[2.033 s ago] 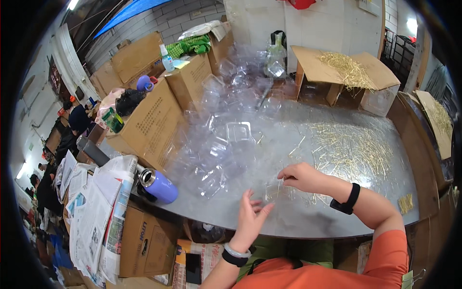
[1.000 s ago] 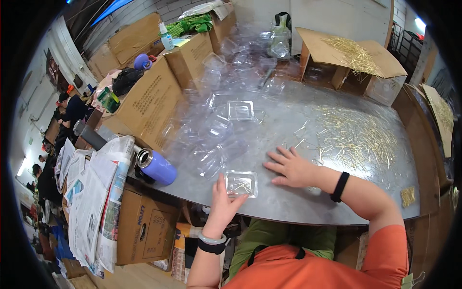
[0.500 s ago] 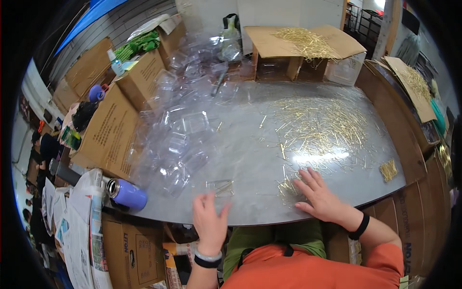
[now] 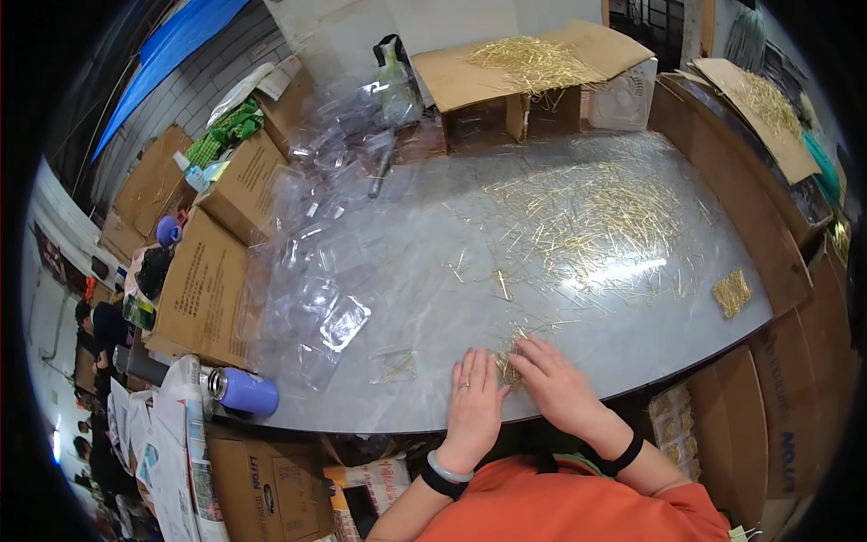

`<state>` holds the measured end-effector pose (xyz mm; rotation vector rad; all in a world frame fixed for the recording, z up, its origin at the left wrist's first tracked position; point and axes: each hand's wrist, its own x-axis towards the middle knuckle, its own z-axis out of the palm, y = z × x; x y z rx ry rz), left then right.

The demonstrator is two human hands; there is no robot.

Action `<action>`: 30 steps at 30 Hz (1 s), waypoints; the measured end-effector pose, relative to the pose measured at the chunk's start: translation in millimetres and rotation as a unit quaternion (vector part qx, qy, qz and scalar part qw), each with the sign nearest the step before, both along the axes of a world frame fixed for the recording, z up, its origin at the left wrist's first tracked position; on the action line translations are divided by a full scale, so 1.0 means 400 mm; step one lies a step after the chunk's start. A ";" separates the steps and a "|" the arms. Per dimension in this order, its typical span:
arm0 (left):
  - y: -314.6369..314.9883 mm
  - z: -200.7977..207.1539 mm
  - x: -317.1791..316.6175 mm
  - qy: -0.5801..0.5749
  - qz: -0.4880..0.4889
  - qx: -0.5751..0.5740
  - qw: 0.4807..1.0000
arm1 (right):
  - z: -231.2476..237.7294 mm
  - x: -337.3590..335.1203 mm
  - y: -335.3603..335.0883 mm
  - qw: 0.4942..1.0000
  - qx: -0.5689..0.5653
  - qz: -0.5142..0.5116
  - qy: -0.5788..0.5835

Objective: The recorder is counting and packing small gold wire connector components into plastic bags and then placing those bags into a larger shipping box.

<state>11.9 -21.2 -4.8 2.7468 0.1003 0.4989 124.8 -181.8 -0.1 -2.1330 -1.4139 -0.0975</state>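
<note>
Both hands are at the near edge of the grey metal table, on either side of a small bunch of gold wire pins (image 4: 508, 369). My left hand (image 4: 475, 397) lies flat with its fingers stretched out, touching the left side of the bunch. From the right, my right hand (image 4: 555, 384) reaches over the bunch, fingers extended and thumb bent towards it. The pins are partly hidden by the hands. To the left of my left hand lies a clear plastic tray (image 4: 395, 366) with a few pins in it. A large spread of loose gold pins (image 4: 605, 221) covers the table farther right.
Clear plastic trays (image 4: 339, 271) are heaped along the left side. A purple flask (image 4: 246, 392) stands at the left near edge. A filled pin tray (image 4: 732, 293) lies at the right. Cardboard walls (image 4: 759, 208) border the right; a cardboard shelf (image 4: 442, 86) holds more pins at the back.
My left hand has moved right, from beside the small plastic tray to the bunch of pins. My right hand has shifted left and nearer. The view has turned slightly.
</note>
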 end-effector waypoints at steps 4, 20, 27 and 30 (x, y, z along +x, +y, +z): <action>-0.027 0.012 -0.005 0.012 -0.014 -0.059 0.998 | 0.013 -0.016 -0.033 0.994 0.039 -0.096 0.041; 0.113 0.060 -0.036 0.053 -0.085 -0.071 0.992 | 0.014 0.011 -0.012 0.993 -0.069 0.084 -0.044; 0.100 0.065 0.004 0.092 -0.070 -0.055 0.992 | 0.071 0.000 -0.052 0.999 -0.044 -0.029 0.005; 0.093 0.056 0.020 0.100 -0.073 -0.048 0.991 | 0.067 0.021 -0.052 0.997 -0.063 -0.050 -0.016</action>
